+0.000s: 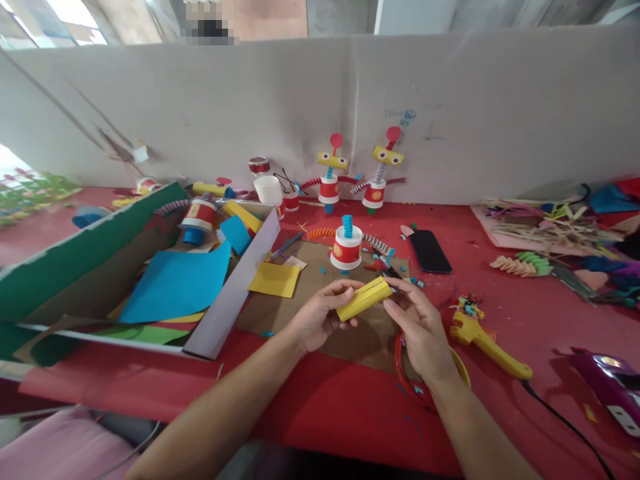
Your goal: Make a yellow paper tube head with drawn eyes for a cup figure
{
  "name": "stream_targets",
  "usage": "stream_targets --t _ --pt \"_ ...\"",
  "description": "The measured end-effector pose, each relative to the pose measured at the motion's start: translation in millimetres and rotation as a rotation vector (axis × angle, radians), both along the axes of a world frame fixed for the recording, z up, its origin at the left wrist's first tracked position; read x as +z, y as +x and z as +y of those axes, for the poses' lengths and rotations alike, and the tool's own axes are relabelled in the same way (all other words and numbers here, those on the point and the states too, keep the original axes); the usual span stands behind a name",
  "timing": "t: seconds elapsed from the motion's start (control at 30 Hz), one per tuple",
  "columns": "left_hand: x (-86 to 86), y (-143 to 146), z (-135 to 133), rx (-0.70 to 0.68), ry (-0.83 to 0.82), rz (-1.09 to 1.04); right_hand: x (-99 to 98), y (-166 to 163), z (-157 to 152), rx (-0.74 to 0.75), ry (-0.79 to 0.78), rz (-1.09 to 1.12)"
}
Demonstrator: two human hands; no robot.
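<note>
Left hand [323,317] holds yellow paper tube [364,299], right hand [421,330] pinches its 2 o'clock end. Off tube: cup figure [346,249] at 11, phone [431,251] at 2, box [235,290] at 9.

here the left hand [320,317] has its fingers partly out of sight behind the yellow roll [363,300], while the right hand [420,327] covers part of the red ring [399,360] and yellow ring [463,370] below! out right, the purple device [603,383] is sliced off by the edge, and the black cord [565,423] runs out at the bottom. far left, the green box [55,263] loses its corner, the flowers [40,203] smear into blur. up top, a pixelated patch [207,27]; the blue scribble [407,117] is too small to read!
</note>
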State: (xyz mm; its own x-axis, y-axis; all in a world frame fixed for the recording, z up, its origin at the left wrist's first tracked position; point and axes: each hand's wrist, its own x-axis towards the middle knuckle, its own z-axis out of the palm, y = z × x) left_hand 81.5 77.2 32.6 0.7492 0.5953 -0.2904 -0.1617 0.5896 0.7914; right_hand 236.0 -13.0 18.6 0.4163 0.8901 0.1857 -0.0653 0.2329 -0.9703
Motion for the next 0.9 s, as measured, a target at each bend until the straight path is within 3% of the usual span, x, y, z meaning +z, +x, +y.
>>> stream_targets --t 0.23,0.57,0.9 --pt "-4.7 -1.1 0.7 0.135 0.141 -0.029 -5.3 -1.8 2.3 -0.038 -0.034 -0.005" --pt "-3.3 0.8 -5.2 0.158 0.31 0.052 -4.6 -2.8 0.7 -0.023 -0.119 -0.095" --pt "-2.3 1.2 -5.1 0.119 0.303 0.05 -2.6 -4.7 0.6 -0.026 -0.148 -0.096"
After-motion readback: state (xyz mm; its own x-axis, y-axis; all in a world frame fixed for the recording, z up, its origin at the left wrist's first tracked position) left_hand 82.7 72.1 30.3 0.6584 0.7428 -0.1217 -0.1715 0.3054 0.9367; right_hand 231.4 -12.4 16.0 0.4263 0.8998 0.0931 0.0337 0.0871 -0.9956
